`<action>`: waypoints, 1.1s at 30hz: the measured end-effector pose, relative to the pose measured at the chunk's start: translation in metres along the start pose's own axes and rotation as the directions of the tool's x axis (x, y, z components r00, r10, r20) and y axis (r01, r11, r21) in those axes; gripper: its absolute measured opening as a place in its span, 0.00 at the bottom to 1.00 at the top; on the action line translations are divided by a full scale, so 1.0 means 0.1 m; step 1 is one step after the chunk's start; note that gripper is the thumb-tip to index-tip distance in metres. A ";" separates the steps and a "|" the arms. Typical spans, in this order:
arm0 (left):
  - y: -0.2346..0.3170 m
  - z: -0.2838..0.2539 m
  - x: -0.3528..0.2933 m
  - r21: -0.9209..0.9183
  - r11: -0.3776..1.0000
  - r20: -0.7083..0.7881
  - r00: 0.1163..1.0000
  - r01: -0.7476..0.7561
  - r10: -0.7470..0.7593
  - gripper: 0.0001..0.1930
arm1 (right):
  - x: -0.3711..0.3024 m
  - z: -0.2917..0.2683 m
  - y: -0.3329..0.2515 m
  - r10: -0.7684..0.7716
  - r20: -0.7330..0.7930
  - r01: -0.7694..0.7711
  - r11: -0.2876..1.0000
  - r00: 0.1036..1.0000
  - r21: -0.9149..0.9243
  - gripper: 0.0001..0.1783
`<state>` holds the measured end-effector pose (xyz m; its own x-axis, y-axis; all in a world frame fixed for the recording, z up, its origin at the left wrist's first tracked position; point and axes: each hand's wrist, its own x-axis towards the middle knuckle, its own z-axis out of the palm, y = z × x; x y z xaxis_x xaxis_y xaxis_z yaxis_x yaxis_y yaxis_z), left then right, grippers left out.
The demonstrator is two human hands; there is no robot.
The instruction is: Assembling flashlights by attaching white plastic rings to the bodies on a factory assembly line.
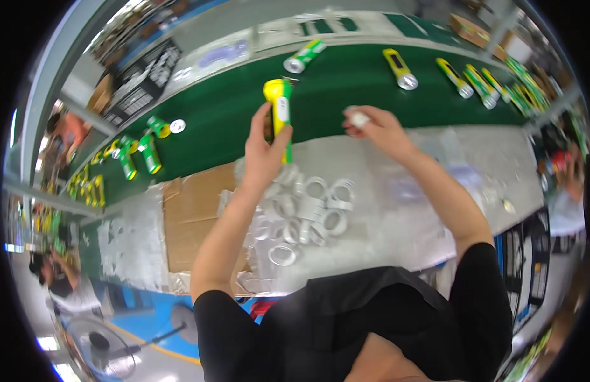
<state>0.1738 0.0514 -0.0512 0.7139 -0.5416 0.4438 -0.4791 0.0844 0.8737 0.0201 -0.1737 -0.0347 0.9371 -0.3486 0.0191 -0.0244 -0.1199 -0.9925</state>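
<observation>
My left hand (pixel 262 149) is wrapped round a yellow and green flashlight (pixel 281 108), held upright at the near edge of the green belt with its wide head up. To its right, my right hand (pixel 379 130) is closed in a pinch on a small white piece (pixel 358 119), too blurred to name exactly. Below my left hand, a pile of white plastic rings (pixel 314 207) lies loose on the worktop (pixel 371 242), the nearest ring (pixel 281 255) a little apart from the others.
On the green belt (pixel 346 76) lie a green flashlight (pixel 306 56), a yellow one (pixel 400 70), several more at the right (pixel 481 86) and left (pixel 148 153). Flat brown cardboard (pixel 193 216) covers part of the worktop. A fan (pixel 104 344) stands lower left; other people work at both sides.
</observation>
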 end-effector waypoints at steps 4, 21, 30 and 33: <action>0.76 0.69 -0.74 0.053 0.991 0.364 0.926 -0.124 0.096 0.38 | -0.74 0.31 -0.28 0.073 -0.199 -0.026 0.972 0.977 0.232 0.31; 1.24 1.00 -1.33 -0.344 0.932 0.498 0.818 -0.118 0.287 0.17 | -2.54 0.41 -0.16 0.065 0.154 -0.110 0.947 0.986 0.301 0.34; 1.37 1.16 -1.43 -0.260 0.834 0.480 0.684 -0.487 0.549 0.23 | -2.46 0.61 0.01 -0.072 -0.232 0.153 0.923 0.970 0.354 0.24; 1.21 1.31 -1.34 -0.200 0.928 0.440 0.818 -0.313 0.370 0.28 | -2.47 0.44 0.01 0.005 -0.257 0.130 0.853 0.967 0.506 0.23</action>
<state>-0.0472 0.0245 -0.0312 0.1822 -0.7795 0.5993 -0.5658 0.4153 0.7123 -0.1960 -0.0466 -0.0456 0.8162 -0.5761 0.0442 0.2770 0.3231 -0.9049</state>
